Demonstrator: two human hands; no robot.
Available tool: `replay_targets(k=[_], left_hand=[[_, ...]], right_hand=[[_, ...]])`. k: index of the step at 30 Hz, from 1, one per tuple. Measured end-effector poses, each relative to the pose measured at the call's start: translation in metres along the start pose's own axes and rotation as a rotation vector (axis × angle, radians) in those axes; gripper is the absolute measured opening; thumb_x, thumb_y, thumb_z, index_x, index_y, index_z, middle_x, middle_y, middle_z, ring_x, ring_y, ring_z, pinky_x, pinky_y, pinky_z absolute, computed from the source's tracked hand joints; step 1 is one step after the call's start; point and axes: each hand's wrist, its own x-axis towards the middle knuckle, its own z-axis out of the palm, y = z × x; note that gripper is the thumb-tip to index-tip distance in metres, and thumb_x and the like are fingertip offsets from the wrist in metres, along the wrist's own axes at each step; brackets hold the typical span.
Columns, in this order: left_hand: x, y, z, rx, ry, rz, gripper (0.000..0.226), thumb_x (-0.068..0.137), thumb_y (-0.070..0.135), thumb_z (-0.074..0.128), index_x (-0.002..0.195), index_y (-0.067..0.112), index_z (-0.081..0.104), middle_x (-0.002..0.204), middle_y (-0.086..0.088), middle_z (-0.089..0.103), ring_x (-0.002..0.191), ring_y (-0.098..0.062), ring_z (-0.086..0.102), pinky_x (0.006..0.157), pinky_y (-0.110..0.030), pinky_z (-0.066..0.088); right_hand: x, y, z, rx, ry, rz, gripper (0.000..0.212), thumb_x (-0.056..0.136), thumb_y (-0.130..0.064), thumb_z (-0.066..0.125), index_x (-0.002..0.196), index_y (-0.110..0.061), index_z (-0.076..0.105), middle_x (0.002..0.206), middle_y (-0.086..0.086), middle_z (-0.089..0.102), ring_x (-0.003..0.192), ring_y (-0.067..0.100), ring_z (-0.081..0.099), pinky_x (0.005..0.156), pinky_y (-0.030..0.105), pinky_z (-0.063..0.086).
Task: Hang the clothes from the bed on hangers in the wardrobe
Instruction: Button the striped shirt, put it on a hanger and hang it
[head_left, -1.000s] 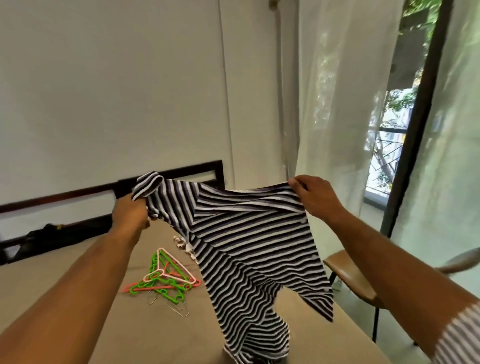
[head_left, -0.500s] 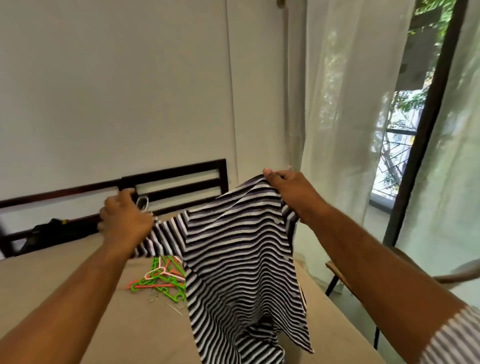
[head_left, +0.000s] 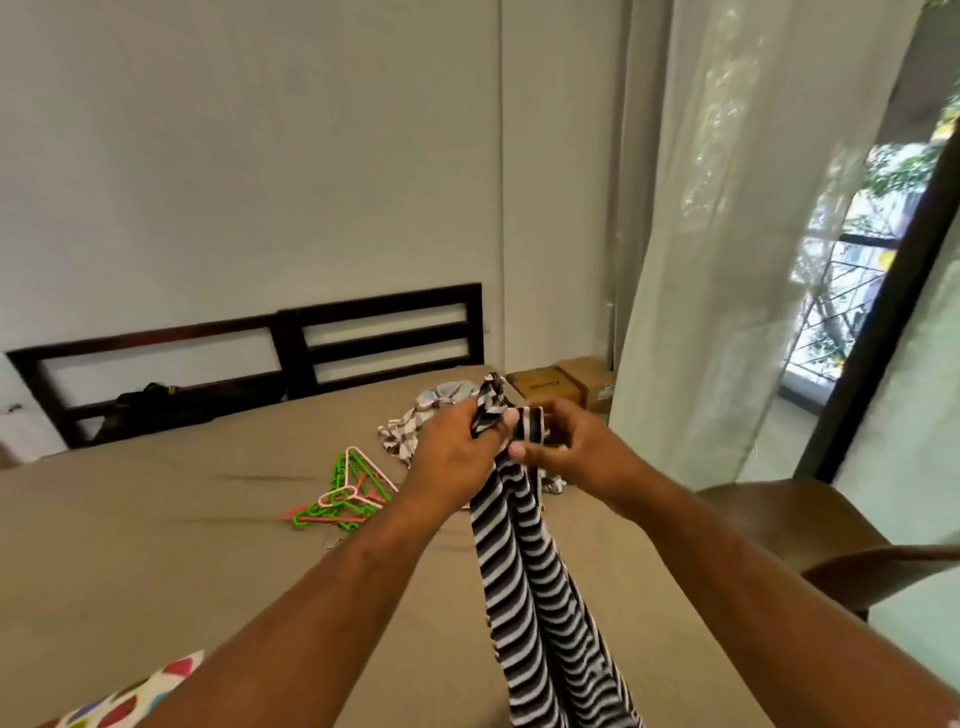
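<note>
A black-and-white striped shirt (head_left: 540, 597) hangs folded in a narrow bundle above the bed (head_left: 182, 545). My left hand (head_left: 457, 452) grips its bunched top, and my right hand (head_left: 566, 447) pinches the shirt's upper edge right beside it. The two hands touch at the fingertips. A pile of green, pink and orange plastic hangers (head_left: 345, 491) lies on the tan sheet to the left of my hands. More crumpled clothes (head_left: 415, 421), checked and pale, lie on the bed behind my left hand. No wardrobe is in view.
A dark wooden headboard (head_left: 374, 332) stands against the white wall, with a black bag (head_left: 156, 405) at its foot. Cardboard boxes (head_left: 561, 384) sit by the sheer curtain (head_left: 727, 260). A brown chair (head_left: 810, 525) stands right of the bed. A colourful patterned cloth (head_left: 135, 696) lies at the lower left.
My hands came together from holding the shirt spread wide, so the shirt now hangs folded in a narrow bundle. The view has tilted down and left.
</note>
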Motion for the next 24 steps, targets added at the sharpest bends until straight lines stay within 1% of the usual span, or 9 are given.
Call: replay_targets(k=[4, 8, 10, 12, 14, 17, 20, 22, 24], left_hand=[[0.004, -0.003, -0.006, -0.111, 0.027, -0.052, 0.026, 0.100, 0.042, 0.057, 0.100, 0.021, 0.071, 0.089, 0.007, 0.073, 0.088, -0.010, 0.068, 0.074, -0.027, 0.051], [0.005, -0.015, -0.010, -0.223, -0.061, -0.170, 0.028, 0.099, 0.046, 0.054, 0.109, 0.024, 0.069, 0.100, 0.008, 0.074, 0.098, -0.012, 0.069, 0.092, -0.036, 0.055], [0.002, -0.020, -0.012, -0.249, -0.127, -0.237, 0.023, 0.097, 0.042, 0.056, 0.110, 0.027, 0.068, 0.101, 0.008, 0.074, 0.099, -0.014, 0.070, 0.092, -0.039, 0.056], [0.000, -0.029, -0.013, -0.239, -0.189, -0.292, 0.021, 0.090, 0.033, 0.060, 0.108, 0.030, 0.068, 0.097, 0.006, 0.076, 0.095, -0.017, 0.071, 0.090, -0.045, 0.058], [-0.002, -0.038, -0.014, -0.174, -0.239, -0.304, 0.033, 0.083, 0.026, 0.060, 0.114, 0.035, 0.065, 0.099, 0.006, 0.075, 0.094, -0.018, 0.072, 0.089, -0.048, 0.058], [-0.005, -0.043, -0.009, -0.235, -0.339, -0.299, 0.039, 0.088, 0.024, 0.068, 0.125, 0.032, 0.060, 0.108, 0.008, 0.074, 0.097, -0.011, 0.072, 0.090, -0.041, 0.059], [-0.007, -0.039, 0.003, -0.235, -0.394, -0.252, 0.035, 0.088, 0.040, 0.074, 0.120, 0.028, 0.065, 0.106, 0.010, 0.075, 0.096, -0.008, 0.072, 0.089, -0.035, 0.058], [-0.007, -0.037, 0.012, -0.149, -0.329, -0.197, 0.022, 0.094, 0.041, 0.068, 0.105, 0.022, 0.070, 0.089, 0.006, 0.075, 0.082, -0.012, 0.071, 0.081, -0.039, 0.058], [-0.004, -0.035, 0.016, -0.088, -0.224, -0.179, 0.030, 0.099, 0.044, 0.057, 0.095, 0.017, 0.070, 0.078, 0.000, 0.071, 0.071, -0.019, 0.066, 0.075, -0.044, 0.056]], right_hand=[[-0.018, 0.039, 0.001, -0.045, -0.069, 0.099, 0.018, 0.091, -0.034, 0.074, 0.100, -0.019, 0.076, 0.086, 0.002, 0.074, 0.078, 0.016, 0.067, 0.073, 0.036, 0.053], [-0.019, 0.046, 0.000, -0.011, 0.147, 0.076, 0.014, 0.098, -0.024, 0.065, 0.099, -0.016, 0.075, 0.091, 0.009, 0.074, 0.082, 0.028, 0.066, 0.079, 0.047, 0.056], [-0.013, 0.043, -0.001, -0.017, 0.243, 0.065, 0.016, 0.102, -0.024, 0.058, 0.097, -0.018, 0.072, 0.093, 0.010, 0.072, 0.089, 0.034, 0.067, 0.084, 0.051, 0.056], [-0.009, 0.038, -0.002, -0.065, 0.302, 0.035, 0.018, 0.104, -0.025, 0.053, 0.096, -0.021, 0.069, 0.090, 0.004, 0.071, 0.085, 0.021, 0.066, 0.081, 0.040, 0.057], [-0.007, 0.031, -0.001, -0.138, 0.326, -0.026, 0.018, 0.105, -0.026, 0.051, 0.098, -0.022, 0.067, 0.091, -0.003, 0.070, 0.085, 0.009, 0.065, 0.077, 0.026, 0.052], [0.000, 0.025, 0.004, -0.187, 0.333, -0.105, 0.015, 0.105, -0.025, 0.051, 0.099, -0.023, 0.065, 0.091, -0.008, 0.068, 0.084, -0.001, 0.061, 0.073, 0.017, 0.047], [0.009, 0.023, 0.009, -0.189, 0.317, -0.134, 0.015, 0.105, -0.025, 0.051, 0.103, -0.020, 0.065, 0.094, -0.007, 0.069, 0.090, 0.004, 0.063, 0.079, 0.022, 0.049], [0.014, 0.024, 0.010, -0.177, 0.282, -0.143, 0.016, 0.104, -0.030, 0.052, 0.103, -0.021, 0.066, 0.092, -0.007, 0.069, 0.088, 0.005, 0.064, 0.081, 0.027, 0.051], [0.016, 0.030, 0.004, -0.125, 0.227, -0.142, 0.022, 0.096, -0.047, 0.061, 0.100, -0.026, 0.064, 0.088, -0.007, 0.069, 0.083, 0.003, 0.064, 0.077, 0.026, 0.053]])
